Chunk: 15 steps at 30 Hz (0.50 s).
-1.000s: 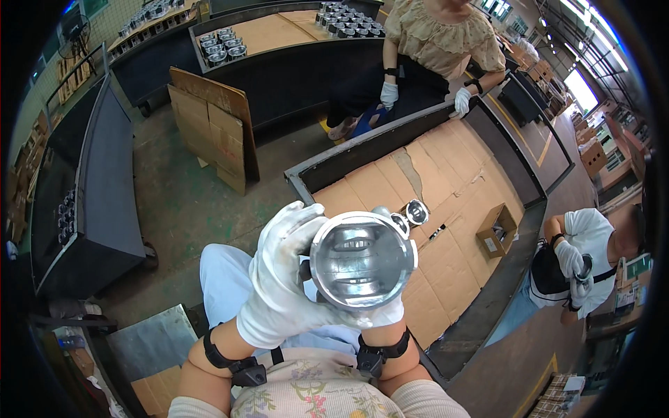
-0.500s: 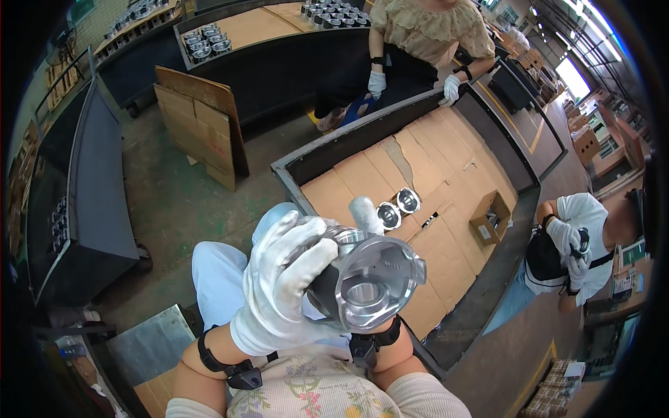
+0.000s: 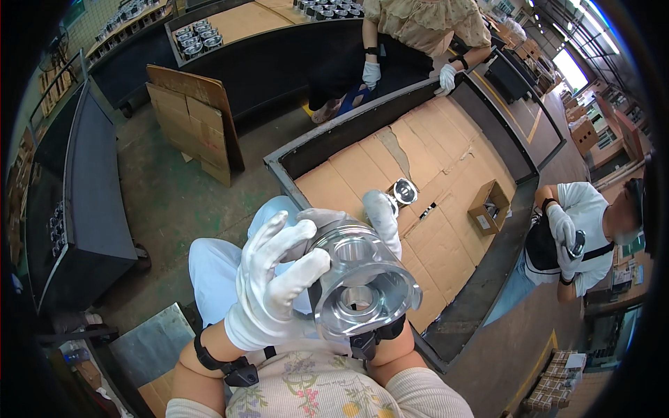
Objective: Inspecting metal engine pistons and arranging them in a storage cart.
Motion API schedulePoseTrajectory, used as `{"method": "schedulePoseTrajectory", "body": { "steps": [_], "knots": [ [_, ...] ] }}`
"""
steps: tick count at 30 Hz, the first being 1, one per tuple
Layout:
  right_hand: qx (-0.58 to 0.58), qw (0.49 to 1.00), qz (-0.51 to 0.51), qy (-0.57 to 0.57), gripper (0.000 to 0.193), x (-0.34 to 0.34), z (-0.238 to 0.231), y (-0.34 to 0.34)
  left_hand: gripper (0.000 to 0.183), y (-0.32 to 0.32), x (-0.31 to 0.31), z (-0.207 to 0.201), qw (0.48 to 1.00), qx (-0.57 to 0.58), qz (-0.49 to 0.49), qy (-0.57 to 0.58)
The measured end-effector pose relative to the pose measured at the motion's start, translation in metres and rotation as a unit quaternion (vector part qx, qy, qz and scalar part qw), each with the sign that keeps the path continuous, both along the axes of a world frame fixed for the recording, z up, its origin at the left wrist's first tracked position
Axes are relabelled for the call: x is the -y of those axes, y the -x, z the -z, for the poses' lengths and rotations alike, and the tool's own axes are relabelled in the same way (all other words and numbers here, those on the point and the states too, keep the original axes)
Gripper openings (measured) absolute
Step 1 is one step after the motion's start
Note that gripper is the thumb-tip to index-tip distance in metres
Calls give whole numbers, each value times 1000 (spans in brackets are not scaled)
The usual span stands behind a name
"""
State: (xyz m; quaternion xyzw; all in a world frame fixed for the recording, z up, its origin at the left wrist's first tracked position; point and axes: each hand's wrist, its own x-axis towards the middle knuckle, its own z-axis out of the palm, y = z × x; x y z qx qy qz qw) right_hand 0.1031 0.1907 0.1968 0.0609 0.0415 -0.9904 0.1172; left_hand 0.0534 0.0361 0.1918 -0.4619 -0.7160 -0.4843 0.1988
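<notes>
Close in front of me, a shiny metal piston point(image 3: 362, 292) is held between my two white-gloved hands, its hollow open end and cross bore facing up toward me. My left hand point(image 3: 275, 282) is on the piston's left side, some fingers lifted and spread, one fingertip against the metal. My right hand point(image 3: 383, 219) grips it from the far right side; most of that hand is hidden behind the piston. Just beyond my right fingers, another piston point(image 3: 403, 191) lies on the cardboard lining point(image 3: 348, 171) of a dark metal cart.
In the cart are a small open cardboard box point(image 3: 491, 209) and a small dark strip point(image 3: 428, 210). A person point(image 3: 425, 42) stands at its far side, gloved hand on the rim. Another person point(image 3: 578, 237) at right handles a piston. Folded cardboard point(image 3: 191, 125) stands at left; behind, a bench holds several pistons point(image 3: 198, 38).
The piston has turned, so its open end and bore face me more directly. My left fingers have loosened and spread. My right hand has come further into view, covering one of the cart's pistons.
</notes>
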Motion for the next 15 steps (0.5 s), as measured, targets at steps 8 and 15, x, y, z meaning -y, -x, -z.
{"method": "schedulePoseTrajectory", "body": {
  "steps": [8,15],
  "knots": [
    [-17,991,85,-101,69,-5,8,-2,86,4,-1,4,999,21,-34,23],
    [39,958,269,-88,53,2,5,3,85,19,10,43,991,97,-71,58]
  ]
}}
